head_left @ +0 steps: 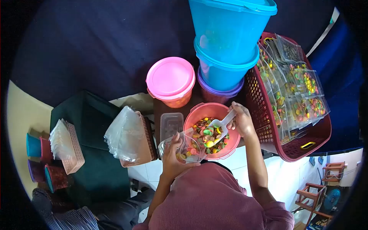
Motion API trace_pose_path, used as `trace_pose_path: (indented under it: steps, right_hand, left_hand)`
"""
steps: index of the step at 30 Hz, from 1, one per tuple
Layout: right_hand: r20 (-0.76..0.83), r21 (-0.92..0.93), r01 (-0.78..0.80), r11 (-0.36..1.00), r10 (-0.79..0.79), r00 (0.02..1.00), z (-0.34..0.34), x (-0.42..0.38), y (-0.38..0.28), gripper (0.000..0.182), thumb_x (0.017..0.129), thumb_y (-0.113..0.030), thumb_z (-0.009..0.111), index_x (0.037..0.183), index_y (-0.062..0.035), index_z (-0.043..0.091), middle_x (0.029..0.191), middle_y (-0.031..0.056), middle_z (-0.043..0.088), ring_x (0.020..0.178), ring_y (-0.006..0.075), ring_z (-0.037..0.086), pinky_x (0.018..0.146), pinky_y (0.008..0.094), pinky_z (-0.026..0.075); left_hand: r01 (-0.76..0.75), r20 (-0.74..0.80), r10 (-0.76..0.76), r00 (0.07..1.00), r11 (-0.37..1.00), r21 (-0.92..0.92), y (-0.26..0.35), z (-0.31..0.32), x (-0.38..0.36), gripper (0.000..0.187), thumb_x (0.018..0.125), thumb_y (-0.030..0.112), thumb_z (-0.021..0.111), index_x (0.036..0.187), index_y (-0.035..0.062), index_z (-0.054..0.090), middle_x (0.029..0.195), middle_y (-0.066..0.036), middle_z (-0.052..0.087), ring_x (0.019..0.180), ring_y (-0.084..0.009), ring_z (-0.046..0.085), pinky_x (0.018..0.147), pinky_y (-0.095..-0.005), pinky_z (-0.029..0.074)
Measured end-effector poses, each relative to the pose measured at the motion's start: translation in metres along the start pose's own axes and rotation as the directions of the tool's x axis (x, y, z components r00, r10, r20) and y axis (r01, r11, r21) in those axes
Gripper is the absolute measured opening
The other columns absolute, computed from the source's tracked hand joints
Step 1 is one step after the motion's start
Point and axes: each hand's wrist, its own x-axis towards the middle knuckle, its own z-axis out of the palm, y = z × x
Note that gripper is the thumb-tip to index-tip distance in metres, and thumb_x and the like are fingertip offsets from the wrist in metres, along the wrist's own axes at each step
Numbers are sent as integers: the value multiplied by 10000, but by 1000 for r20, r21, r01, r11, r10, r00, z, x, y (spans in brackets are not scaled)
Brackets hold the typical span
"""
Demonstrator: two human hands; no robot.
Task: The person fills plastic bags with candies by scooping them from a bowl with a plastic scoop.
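Observation:
My right hand (pixel 243 121) is closed around the handle of a clear white scoop (pixel 228 117). Small green, yellow and red snack pieces (pixel 209 132) fill the scoop, which is tilted over a pink tub (pixel 234 142). More multicoloured pieces, some brown, lie inside the tub. At its left side, my left hand (pixel 173 159) grips a clear plastic bag (pixel 194 153) with its mouth toward the scoop. A few pieces show in the bottom of the bag. Just behind my left hand sits a clear rectangular plastic container (pixel 171 119).
A lidded pink tub (pixel 171 76) and stacked blue tubs (pixel 230 34) stand behind. On the right, a maroon basket (pixel 264 111) holds filled bags (pixel 303 92). Baskets of clear bags (pixel 124 132) stand left. Another person's striped sleeve (pixel 73 218) shows at lower left.

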Motion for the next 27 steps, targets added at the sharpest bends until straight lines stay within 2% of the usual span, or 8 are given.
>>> trace_pose_path:
  steps: [7,9,10,11,13,17,20,27]
  right_hand:
    - [177,-243,144,959,-102,979,53,-36,-1,230,863,-205,418,787,5,470,544,115,530,439,169,552,365,247,417]
    - [386,-445,604,662,-467,796,64,-46,5,195,858,-161,424,774,1,492,557,73,511,391,123,506,371,228,396]
    - [521,-404,822,401,-637,568,68,-47,4,162,842,-125,448,786,9,522,604,75,535,438,119,532,404,249,409]
    - [520,-405,821,403,-637,569,69,-54,-2,162,842,-125,448,786,9,522,604,75,535,438,119,532,404,249,409]
    - [491,-493,617,614,-389,780,71,-71,-21,138,800,-99,469,817,23,531,757,136,547,662,279,578,581,344,450]
    - [246,-416,432,800,-358,901,45,-71,-37,187,856,-151,442,816,14,518,724,84,556,538,126,567,463,239,451]
    - [167,-174,405,898,-378,911,22,-56,-36,195,872,-190,433,852,-6,497,732,62,548,523,100,540,432,197,431]
    - [69,-343,203,917,-191,979,6,3,35,257,831,-229,520,819,27,522,679,44,564,621,95,558,512,226,454]
  left_hand:
    - [-42,-67,40,997,999,-28,0,9,-3,899,382,337,834,1076,-25,391,1237,-270,335,1177,-340,325,950,-407,297]
    - [-44,-72,41,997,998,-44,-1,9,-2,902,382,340,833,1078,-23,387,1237,-273,335,1177,-342,324,947,-407,302]
    - [-45,-69,43,997,998,-39,-1,8,-2,904,384,340,832,1080,-23,386,1236,-274,335,1178,-344,323,946,-408,303]
    - [-46,-67,44,997,998,-34,-1,7,-2,905,385,340,832,1082,-24,384,1236,-275,335,1178,-345,322,945,-408,305]
    - [-37,-63,35,997,999,-35,-4,4,-3,907,386,334,833,1086,-24,380,1239,-273,330,1184,-346,313,948,-409,301]
    - [-19,-91,8,996,992,-122,-18,-2,-7,873,382,358,825,1045,-18,400,1255,-241,335,1192,-334,305,968,-440,237]
    - [33,-92,-54,994,977,-212,-30,-7,-10,886,373,363,826,1043,-42,411,1251,-255,330,1197,-324,300,973,-421,237]
    - [3,6,-2,1000,980,-198,-39,-27,-2,923,372,385,822,1080,-28,397,1264,-235,326,1200,-316,302,984,-450,191]
